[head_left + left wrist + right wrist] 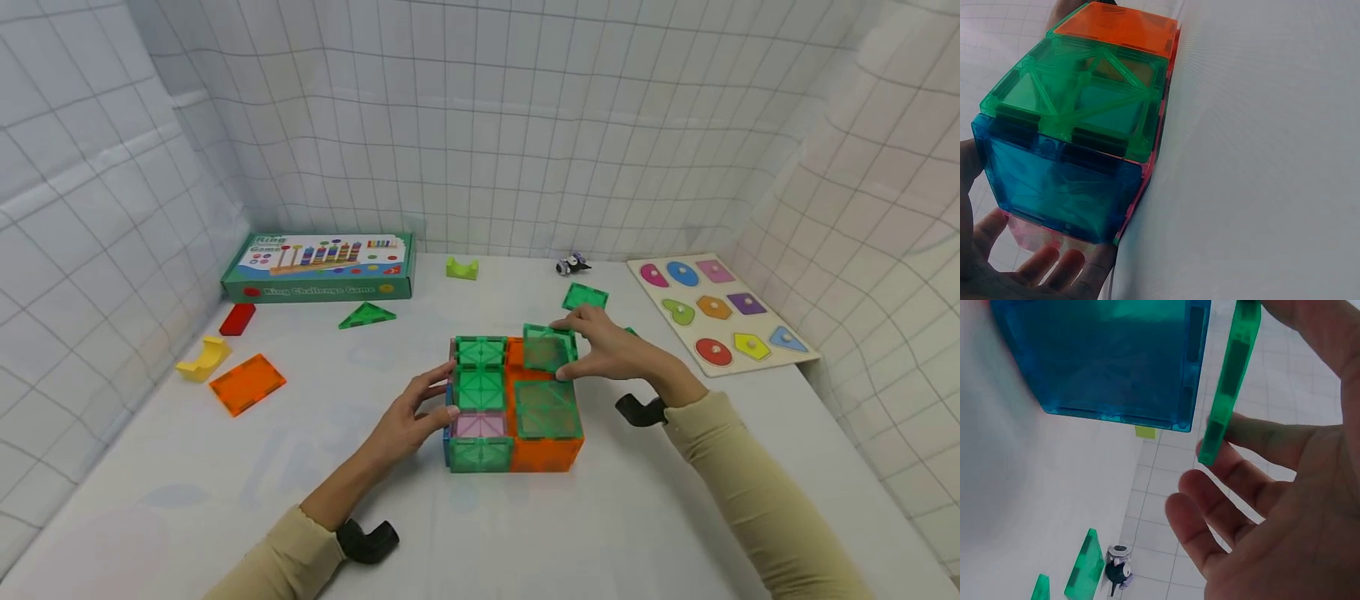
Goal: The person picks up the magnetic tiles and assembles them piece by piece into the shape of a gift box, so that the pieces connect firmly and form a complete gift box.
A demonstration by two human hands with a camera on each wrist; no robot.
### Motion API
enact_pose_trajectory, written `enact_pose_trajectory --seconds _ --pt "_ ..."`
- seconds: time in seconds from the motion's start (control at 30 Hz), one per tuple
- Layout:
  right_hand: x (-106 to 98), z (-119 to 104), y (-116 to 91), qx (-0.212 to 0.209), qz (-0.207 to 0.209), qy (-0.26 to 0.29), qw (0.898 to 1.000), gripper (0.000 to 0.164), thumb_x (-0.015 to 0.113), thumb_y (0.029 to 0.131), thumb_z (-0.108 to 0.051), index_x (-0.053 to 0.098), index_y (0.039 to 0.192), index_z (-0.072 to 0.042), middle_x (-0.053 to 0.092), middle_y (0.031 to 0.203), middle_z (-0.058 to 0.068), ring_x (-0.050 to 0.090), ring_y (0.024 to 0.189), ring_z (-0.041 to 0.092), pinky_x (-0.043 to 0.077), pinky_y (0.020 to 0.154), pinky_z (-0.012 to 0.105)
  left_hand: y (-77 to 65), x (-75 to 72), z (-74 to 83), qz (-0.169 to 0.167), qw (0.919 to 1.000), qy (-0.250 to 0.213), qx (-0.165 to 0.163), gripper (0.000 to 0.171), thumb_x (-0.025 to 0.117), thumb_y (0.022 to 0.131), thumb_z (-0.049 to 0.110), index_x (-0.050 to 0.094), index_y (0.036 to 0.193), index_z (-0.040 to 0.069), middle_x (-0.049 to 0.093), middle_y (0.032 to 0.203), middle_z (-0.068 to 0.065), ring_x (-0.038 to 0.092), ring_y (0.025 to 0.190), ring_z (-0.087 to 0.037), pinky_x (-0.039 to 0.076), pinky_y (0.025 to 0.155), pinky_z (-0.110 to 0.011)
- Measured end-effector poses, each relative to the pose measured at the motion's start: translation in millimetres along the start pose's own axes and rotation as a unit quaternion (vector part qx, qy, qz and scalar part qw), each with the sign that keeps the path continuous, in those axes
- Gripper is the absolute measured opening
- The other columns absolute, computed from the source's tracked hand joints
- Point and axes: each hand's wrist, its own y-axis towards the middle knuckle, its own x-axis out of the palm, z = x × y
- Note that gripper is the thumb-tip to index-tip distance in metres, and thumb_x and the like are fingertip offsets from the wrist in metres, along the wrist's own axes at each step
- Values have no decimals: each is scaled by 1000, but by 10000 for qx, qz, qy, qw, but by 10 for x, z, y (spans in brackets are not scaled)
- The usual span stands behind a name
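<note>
A box built of translucent magnetic tiles (pixel 481 389) in green, orange, blue and pink stands mid-table. Its front shows a green tile (pixel 1079 100) beside an orange one (pixel 1122 28); a blue tile (pixel 1054 181) forms the left side. My left hand (pixel 408 423) rests along that left side, thumb near the top edge, fingers spread farther back. My right hand (pixel 611 346) pinches a green square magnetic tile (pixel 546 348) between thumb and fingers. That tile tilts over the back right of the box, behind another green tile (pixel 549 410) lying on top.
Behind stand a ring game box (pixel 318 292), a lime arch block (pixel 462 268) and a small toy (pixel 573 264). A shape puzzle board (pixel 688 321) lies right. Loose green (pixel 586 296) and orange (pixel 247 384) tiles, a yellow arch (pixel 204 359) and a red block (pixel 237 319) lie around.
</note>
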Motion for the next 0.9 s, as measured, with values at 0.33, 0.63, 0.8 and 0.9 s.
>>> enact_pose_trajectory --seconds 0.33,0.63,0.8,0.9 --pt "-41 -57 134 -347 -646 112 9972 71 74 85 -32 43 142 -3 37 126 15 32 118 37 34 95 52 3 4 25 18 10000 37 -29 61 59 97 25 31 150 27 25 152 -6 31 135 -33 41 97 -51" --pt "-47 -54 144 -423 -844 122 9955 68 72 87 -31 44 141 -3 37 122 13 31 116 37 33 94 49 -4 8 13 58 9999 81 -14 61 59 97 24 31 151 27 26 153 -5 32 135 -33 41 97 -52" --pt "-32 -20 119 -368 -797 166 9960 68 72 87 -34 45 142 -4 37 122 11 30 118 36 33 96 50 -1 10 12 69 9999 104 -6 61 59 97 25 31 150 27 25 153 -4 32 135 -33 41 97 -52" --pt "-9 0 91 -377 -681 146 9969 70 73 85 -36 45 141 -5 38 122 11 31 118 33 33 97 51 -2 14 11 55 10000 75 25 61 59 97 24 31 150 26 25 154 -4 31 135 -32 41 98 -52"
